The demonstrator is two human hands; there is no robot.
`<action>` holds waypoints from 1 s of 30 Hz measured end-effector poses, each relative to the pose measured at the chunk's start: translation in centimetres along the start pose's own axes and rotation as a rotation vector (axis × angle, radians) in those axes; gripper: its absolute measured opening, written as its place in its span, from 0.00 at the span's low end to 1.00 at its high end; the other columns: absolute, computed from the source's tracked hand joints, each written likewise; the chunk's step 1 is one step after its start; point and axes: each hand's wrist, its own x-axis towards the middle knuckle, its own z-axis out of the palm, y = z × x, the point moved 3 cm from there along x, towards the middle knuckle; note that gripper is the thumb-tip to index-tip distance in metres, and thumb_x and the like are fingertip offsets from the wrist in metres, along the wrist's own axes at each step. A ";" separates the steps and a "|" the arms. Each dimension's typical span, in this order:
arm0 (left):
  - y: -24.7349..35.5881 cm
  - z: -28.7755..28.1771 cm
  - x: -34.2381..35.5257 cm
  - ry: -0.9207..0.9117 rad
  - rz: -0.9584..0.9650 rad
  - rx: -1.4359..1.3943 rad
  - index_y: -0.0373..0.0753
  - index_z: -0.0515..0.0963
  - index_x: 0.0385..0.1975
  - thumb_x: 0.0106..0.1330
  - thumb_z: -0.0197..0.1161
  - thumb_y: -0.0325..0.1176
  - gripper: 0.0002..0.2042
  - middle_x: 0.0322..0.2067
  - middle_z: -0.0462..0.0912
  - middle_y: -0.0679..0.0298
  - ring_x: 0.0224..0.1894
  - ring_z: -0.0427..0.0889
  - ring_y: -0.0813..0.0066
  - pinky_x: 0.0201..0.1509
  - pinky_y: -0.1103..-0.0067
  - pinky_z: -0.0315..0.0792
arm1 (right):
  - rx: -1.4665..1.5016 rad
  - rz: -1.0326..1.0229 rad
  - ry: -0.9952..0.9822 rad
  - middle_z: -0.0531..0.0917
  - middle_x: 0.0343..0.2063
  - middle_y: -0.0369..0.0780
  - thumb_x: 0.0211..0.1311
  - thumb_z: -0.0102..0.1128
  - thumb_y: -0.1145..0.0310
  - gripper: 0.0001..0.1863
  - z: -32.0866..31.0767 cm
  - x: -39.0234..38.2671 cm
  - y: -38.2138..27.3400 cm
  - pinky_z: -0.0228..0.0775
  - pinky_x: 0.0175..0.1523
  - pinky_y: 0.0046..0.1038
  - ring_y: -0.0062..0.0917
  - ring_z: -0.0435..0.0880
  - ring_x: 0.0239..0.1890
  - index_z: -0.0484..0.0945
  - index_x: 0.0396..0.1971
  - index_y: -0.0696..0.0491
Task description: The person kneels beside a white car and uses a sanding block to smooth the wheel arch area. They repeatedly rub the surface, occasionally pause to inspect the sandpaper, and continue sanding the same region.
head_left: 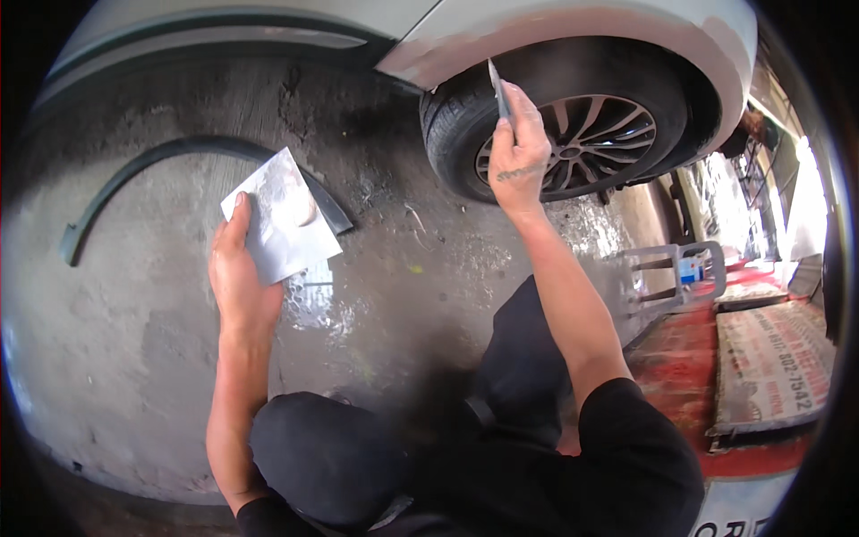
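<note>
My left hand (242, 268) grips a flat white square board (279, 242) by its near left side, thumb on top. A pale dab of paste (302, 211) lies toward the board's right side. Raised in front of the car's wheel (573, 152), my right hand (522, 152) pinches a thin grey spreader (498, 92), its tip pointing up. That tip is at the lower edge of the white car's wheel arch (564, 31), where patchy pinkish-beige areas show. Whether the tip touches the panel, I cannot tell.
A curved dark trim strip (134, 161) lies on the wet concrete floor (385, 268) at left, partly behind the board. To the right stands a grey stool-like frame (667, 277) beside a blue-and-white container (690, 269). A printed panel (774, 367) lies on the red surface.
</note>
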 end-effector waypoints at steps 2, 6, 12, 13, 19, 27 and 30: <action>0.5 0.5 0.0 0.005 0.022 0.031 0.30 0.74 0.49 0.75 0.57 0.38 0.15 0.44 0.83 0.58 0.44 0.85 0.70 0.48 0.73 0.79 | -0.143 -0.126 0.014 0.79 0.56 0.47 0.55 0.49 0.83 0.27 0.0 1.0 0.0 0.67 0.61 0.39 0.44 0.77 0.56 0.76 0.58 0.59; 1.2 1.5 0.4 -0.018 0.055 0.056 0.29 0.74 0.49 0.75 0.57 0.37 0.15 0.44 0.83 0.58 0.44 0.84 0.70 0.49 0.73 0.78 | -0.302 -0.259 0.053 0.79 0.56 0.43 0.52 0.52 0.83 0.28 0.1 2.7 0.3 0.66 0.58 0.38 0.40 0.76 0.54 0.78 0.57 0.58; 0.1 1.7 0.3 -0.007 0.019 0.079 0.29 0.74 0.49 0.75 0.57 0.37 0.15 0.44 0.83 0.58 0.45 0.84 0.71 0.50 0.74 0.77 | -0.428 -0.309 0.137 0.80 0.55 0.40 0.52 0.56 0.81 0.25 1.1 3.9 -0.1 0.66 0.56 0.36 0.36 0.76 0.54 0.80 0.54 0.57; -0.1 1.6 0.3 -0.026 0.005 0.080 0.30 0.74 0.49 0.75 0.57 0.37 0.15 0.44 0.83 0.58 0.45 0.84 0.71 0.50 0.74 0.77 | -0.446 -0.315 0.148 0.80 0.55 0.40 0.52 0.57 0.81 0.25 1.5 4.0 0.2 0.66 0.56 0.36 0.36 0.76 0.54 0.80 0.54 0.57; -0.8 1.0 0.0 0.024 -0.041 0.116 0.30 0.74 0.50 0.75 0.57 0.38 0.16 0.45 0.83 0.58 0.45 0.84 0.70 0.51 0.74 0.77 | -0.439 -0.329 -0.014 0.78 0.56 0.40 0.58 0.55 0.73 0.23 6.7 -0.5 0.4 0.64 0.57 0.43 0.38 0.74 0.56 0.79 0.55 0.54; -0.6 0.2 -0.2 0.031 -0.028 0.093 0.30 0.74 0.51 0.75 0.57 0.38 0.17 0.45 0.83 0.58 0.45 0.84 0.70 0.51 0.74 0.77 | -0.457 -0.345 0.159 0.80 0.53 0.40 0.54 0.57 0.77 0.21 2.7 3.4 -1.0 0.65 0.54 0.38 0.36 0.76 0.54 0.82 0.50 0.57; -1.4 -0.3 0.4 0.016 -0.043 0.082 0.30 0.73 0.52 0.75 0.57 0.39 0.17 0.46 0.82 0.58 0.45 0.84 0.70 0.51 0.74 0.77 | -0.507 -0.363 0.212 0.79 0.52 0.39 0.52 0.58 0.77 0.21 3.4 4.3 -0.2 0.65 0.54 0.37 0.36 0.76 0.53 0.83 0.49 0.57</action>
